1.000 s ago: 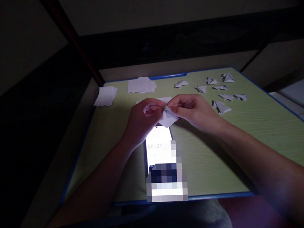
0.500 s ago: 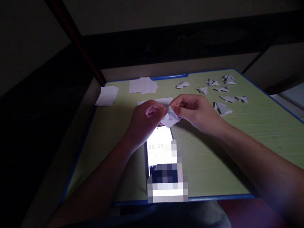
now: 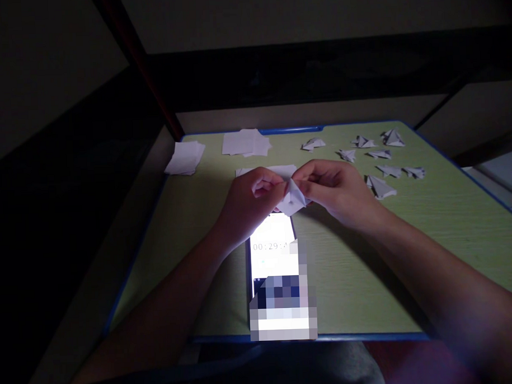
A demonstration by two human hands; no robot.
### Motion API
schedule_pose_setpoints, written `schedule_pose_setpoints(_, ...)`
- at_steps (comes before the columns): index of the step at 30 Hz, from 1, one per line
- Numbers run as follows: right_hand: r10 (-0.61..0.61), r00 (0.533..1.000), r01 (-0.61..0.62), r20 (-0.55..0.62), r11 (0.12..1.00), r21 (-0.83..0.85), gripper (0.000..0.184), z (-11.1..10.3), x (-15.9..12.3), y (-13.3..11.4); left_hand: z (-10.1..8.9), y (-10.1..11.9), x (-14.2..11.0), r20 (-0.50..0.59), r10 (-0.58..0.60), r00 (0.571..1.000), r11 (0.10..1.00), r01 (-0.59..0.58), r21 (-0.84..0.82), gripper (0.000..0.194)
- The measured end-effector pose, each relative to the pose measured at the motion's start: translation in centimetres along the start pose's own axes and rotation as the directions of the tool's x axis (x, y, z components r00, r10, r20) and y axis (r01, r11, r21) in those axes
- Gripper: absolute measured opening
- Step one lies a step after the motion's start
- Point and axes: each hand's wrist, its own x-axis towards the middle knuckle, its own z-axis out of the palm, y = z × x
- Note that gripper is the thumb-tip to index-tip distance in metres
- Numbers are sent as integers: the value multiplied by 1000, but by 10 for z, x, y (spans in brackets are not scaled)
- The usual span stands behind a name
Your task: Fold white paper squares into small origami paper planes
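Observation:
Between my two hands is a small piece of folded white paper point(image 3: 293, 199), its pointed tip upward and its lower part spread. My left hand point(image 3: 258, 194) pinches its left side between thumb and fingers. From the right, my right hand point(image 3: 329, 186) pinches the opposite side near the top. Both hands hover over the upper end of a lit phone point(image 3: 272, 230), whose screen displays a timer; its lower part is blurred out. Just behind the hands lies a white sheet of paper point(image 3: 242, 172), mostly hidden by them.
The green table point(image 3: 368, 277) has a blue edge. White paper sheets lie in a left stack point(image 3: 185, 158) and a back stack point(image 3: 245, 143). Several folded paper figures, including a larger one point(image 3: 380, 187), are scattered at the back right. A dark wall point(image 3: 256, 74) stands behind.
The whole view has shifted a little, so the table and hands appear slightly further right. Both hands keep their pinch, and the folded paper's front face looks slightly turned.

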Motion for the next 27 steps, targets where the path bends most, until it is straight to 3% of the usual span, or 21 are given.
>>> schedule_pose_setpoints(13, 34, 999, -34, 36, 999, 10, 7, 0, 0, -3, 1, 5, 0, -34, -4, 999, 999, 6, 48, 3)
schedule_pose_setpoints(23, 84, 989, -89, 126, 995, 36, 11, -2, 1, 1, -3, -9, -1, 5, 65, 998, 996, -65, 61, 5)
schedule_pose_setpoints(27, 79, 989, -86, 127, 995, 48, 11, 0, 2, 3, -5, -11, -1, 6, 38, 999, 997, -38, 67, 10)
